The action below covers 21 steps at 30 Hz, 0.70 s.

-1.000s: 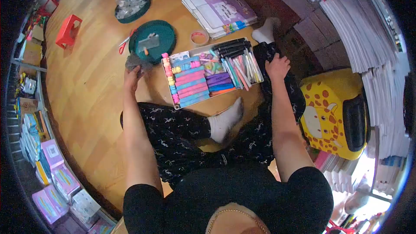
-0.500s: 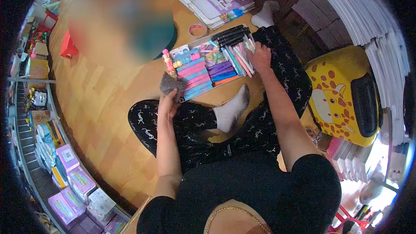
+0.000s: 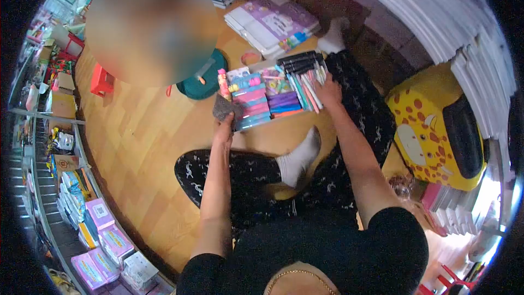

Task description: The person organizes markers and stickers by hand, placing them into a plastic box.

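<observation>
A shallow tray point(image 3: 254, 125) full of stationery sits between my hands, beyond my crossed legs. Inside are black pens point(image 3: 299, 63), pastel pens point(image 3: 305, 90), pink-and-blue packs point(image 3: 250, 101), purple packs point(image 3: 284, 101) and small bead-like toys point(image 3: 245, 84). My left hand point(image 3: 224, 128) is closed at the tray's near left corner, its thumb over a grey cloth-like piece point(image 3: 224, 108); its other fingers are mostly hidden. At the right end, my right hand point(image 3: 329, 94) curls around the tray's edge beside the pastel pens.
A tape roll point(image 3: 251, 58) and purple-and-white packages point(image 3: 273, 22) lie beyond the tray. A person sits opposite, near a green round object point(image 3: 203, 79) and a red stool point(image 3: 102, 80). A yellow giraffe case point(image 3: 434, 131) stands right; shelves of goods point(image 3: 98, 229) line the left.
The tray and both hands have moved forward, away from my legs and closer to the tape roll. My view has also shifted. Both hands keep their hold.
</observation>
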Motion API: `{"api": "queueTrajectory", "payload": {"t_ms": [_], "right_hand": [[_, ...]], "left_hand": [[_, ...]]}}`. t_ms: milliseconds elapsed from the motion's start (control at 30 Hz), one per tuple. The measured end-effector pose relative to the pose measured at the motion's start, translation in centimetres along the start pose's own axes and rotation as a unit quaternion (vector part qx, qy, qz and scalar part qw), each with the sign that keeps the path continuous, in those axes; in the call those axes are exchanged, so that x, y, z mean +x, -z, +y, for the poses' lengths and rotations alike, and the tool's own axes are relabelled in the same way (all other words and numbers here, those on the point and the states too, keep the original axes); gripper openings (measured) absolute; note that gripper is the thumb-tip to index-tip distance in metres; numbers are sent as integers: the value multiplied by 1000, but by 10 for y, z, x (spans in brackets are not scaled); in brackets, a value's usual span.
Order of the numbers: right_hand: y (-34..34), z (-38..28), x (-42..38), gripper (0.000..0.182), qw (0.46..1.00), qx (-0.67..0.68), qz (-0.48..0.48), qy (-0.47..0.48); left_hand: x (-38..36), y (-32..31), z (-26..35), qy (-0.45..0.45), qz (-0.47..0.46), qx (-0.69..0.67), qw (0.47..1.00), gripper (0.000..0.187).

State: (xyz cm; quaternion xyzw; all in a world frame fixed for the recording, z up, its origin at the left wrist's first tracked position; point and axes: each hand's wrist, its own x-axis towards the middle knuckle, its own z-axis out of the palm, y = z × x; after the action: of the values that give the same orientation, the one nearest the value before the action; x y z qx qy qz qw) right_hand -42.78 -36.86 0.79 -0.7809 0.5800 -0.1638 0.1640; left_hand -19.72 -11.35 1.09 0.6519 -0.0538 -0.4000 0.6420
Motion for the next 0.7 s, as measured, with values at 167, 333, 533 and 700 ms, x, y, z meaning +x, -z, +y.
{"api": "queueTrajectory", "payload": {"t_ms": [167, 333, 533, 700], "right_hand": [[10, -3, 3, 70, 996, 69, -44, -40], [-3, 19, 14, 60, 981, 86, 66, 161], [119, -72, -29, 37, 879, 449, 30, 157], [242, -157, -141, 24, 527, 664, -43, 529]], "left_hand": [[55, 8, -24, -53, -61, -5, 997, 35], [23, 4, -6, -57, -18, -57, 997, 46], [-42, 54, 2, -150, 50, -118, 980, 45], [-58, 87, -5, -127, 68, -258, 955, 40]]}}
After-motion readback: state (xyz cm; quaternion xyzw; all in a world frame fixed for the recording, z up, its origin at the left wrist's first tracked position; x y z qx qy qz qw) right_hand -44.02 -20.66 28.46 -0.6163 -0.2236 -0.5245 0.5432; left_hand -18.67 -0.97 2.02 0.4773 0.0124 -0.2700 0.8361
